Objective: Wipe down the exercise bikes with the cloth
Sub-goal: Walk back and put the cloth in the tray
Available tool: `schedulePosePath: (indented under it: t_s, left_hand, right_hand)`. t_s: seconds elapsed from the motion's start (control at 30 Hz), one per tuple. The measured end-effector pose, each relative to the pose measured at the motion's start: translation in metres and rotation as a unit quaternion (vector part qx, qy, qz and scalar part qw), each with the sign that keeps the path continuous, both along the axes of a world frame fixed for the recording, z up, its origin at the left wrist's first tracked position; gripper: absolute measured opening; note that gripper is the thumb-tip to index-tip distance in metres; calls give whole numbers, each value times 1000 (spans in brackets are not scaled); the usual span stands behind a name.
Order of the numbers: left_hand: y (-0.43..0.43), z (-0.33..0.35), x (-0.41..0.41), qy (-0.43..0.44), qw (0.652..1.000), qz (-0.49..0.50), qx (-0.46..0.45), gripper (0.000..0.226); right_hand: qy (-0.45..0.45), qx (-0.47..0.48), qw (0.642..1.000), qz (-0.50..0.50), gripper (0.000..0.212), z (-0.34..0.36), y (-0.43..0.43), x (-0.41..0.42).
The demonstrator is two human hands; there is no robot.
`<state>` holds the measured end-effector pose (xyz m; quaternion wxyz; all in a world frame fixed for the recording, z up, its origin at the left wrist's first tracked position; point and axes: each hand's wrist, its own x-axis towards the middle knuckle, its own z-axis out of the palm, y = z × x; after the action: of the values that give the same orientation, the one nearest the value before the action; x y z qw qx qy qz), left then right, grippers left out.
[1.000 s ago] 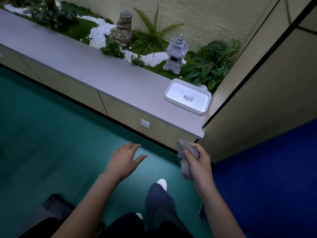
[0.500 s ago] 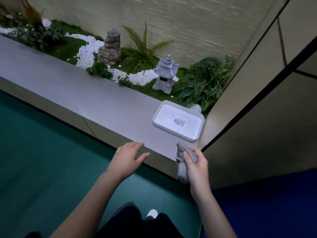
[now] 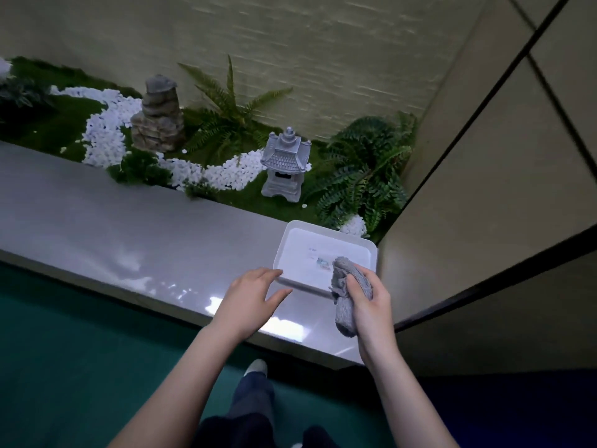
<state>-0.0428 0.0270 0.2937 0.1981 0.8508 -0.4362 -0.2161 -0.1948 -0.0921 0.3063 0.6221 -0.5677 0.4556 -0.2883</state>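
My right hand (image 3: 368, 305) grips a bunched grey cloth (image 3: 347, 287) over the near right corner of a white tray (image 3: 300, 244) on a grey ledge (image 3: 113, 227). The cloth's lower end hangs below my fist, in front of the tray's rim. My left hand (image 3: 248, 299) is open, with straight fingers reaching to the tray's near left corner; the fingertips are at its rim. No exercise bike is in view.
Behind the ledge lies a small garden with white pebbles (image 3: 106, 130), ferns (image 3: 361, 176), a stone pagoda lantern (image 3: 286, 166) and a stacked rock (image 3: 158, 118). A beige wall panel (image 3: 484, 189) closes the right side. Green floor (image 3: 64, 350) lies below, with my legs and shoe (image 3: 255, 367).
I have stepped closer to the ledge. Both hands moved forward from over the floor to the tray; the cloth is now over its near right corner.
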Motion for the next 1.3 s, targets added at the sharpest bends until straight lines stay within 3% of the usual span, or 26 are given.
schedulePosePath:
  t_s: [0.33, 0.5, 0.67, 0.8, 0.9, 1.03, 1.13, 1.3]
  left_hand:
    - [-78, 12, 81, 195, 977, -8, -88, 35]
    - [-109, 23, 82, 397, 911, 4, -115, 32]
    - [-124, 32, 82, 473, 869, 56, -133, 28]
    - [-127, 32, 80, 564, 803, 98, -163, 32]
    - [-131, 28, 78, 581, 787, 130, -165, 31]
    - [-137, 26, 70, 563, 789, 162, -184, 8]
    - [-140, 27, 66, 565, 784, 164, -200, 10]
    - [-141, 27, 66, 554, 784, 181, -212, 11]
  right_hand:
    - [-38, -41, 997, -60, 19, 19, -33, 102]
    - [-58, -38, 995, -71, 19, 26, -47, 128]
    - [-73, -8, 994, -79, 18, 25, -59, 136]
    - [-109, 45, 990, -78, 21, 26, -62, 138]
    - [-118, 64, 989, -66, 23, 24, -64, 133]
    - [-100, 64, 991, -65, 21, 20, -65, 125]
    - [-91, 76, 989, -88, 17, 17, -65, 119]
    - [-136, 181, 967, -115, 20, 24, -65, 108]
